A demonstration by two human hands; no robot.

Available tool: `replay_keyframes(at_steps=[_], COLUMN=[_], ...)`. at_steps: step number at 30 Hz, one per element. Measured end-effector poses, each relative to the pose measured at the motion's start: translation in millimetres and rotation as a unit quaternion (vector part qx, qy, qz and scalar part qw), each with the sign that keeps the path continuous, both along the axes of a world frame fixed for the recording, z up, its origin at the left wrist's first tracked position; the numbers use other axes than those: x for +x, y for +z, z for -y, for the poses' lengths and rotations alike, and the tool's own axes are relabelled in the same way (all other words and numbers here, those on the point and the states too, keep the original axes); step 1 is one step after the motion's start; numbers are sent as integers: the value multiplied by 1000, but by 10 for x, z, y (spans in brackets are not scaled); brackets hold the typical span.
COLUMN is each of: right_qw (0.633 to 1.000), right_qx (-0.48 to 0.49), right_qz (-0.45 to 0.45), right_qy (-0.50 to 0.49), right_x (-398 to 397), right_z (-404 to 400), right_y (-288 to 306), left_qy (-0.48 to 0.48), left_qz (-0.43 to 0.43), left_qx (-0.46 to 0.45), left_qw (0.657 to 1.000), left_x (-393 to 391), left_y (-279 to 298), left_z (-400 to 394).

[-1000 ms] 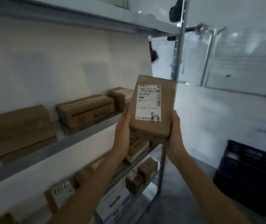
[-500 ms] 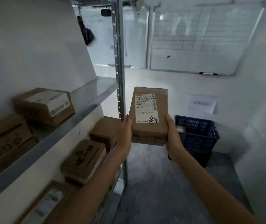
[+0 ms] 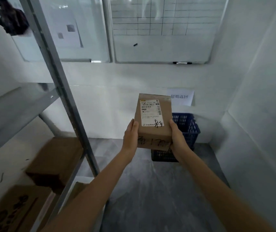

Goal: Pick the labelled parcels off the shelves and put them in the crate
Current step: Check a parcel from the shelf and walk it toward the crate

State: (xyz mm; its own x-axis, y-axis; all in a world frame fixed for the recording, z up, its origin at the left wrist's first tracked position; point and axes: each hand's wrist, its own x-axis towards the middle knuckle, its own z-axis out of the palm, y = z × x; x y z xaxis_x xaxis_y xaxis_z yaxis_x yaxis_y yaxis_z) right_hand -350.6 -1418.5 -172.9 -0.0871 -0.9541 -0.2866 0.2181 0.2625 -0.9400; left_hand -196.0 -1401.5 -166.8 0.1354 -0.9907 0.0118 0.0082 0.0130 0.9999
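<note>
— Grey metal shelving rack [image 3: 33,104] fills the left side, with plain brown cardboard boxes [image 3: 57,161] on its lower shelves. What's further back?

— A dark blue slotted plastic crate [image 3: 188,129] on the floor by the wall.

— And the labelled parcel?

— That brown cardboard parcel with a white shipping label [image 3: 154,121] is held up in front of the crate, left hand [image 3: 130,136] and right hand [image 3: 177,138] clasping its sides.
</note>
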Motion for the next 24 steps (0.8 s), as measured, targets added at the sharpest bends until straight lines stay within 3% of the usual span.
replay_keyframes(at_steps=[13, 24], right_qw=[987, 988], right_qx=[92, 105], right_qz=[-130, -113], right_qy=[-11, -23], right_x=[-914, -1234], right_z=[1947, 3695], right_y=[-587, -1014], left_qy=[-49, -110], left_qz=[7, 19], left_qx=[94, 141], left_qw=[994, 984], left_x=[-783, -1091], left_y=[-535, -904], left_z=[1901, 3894])
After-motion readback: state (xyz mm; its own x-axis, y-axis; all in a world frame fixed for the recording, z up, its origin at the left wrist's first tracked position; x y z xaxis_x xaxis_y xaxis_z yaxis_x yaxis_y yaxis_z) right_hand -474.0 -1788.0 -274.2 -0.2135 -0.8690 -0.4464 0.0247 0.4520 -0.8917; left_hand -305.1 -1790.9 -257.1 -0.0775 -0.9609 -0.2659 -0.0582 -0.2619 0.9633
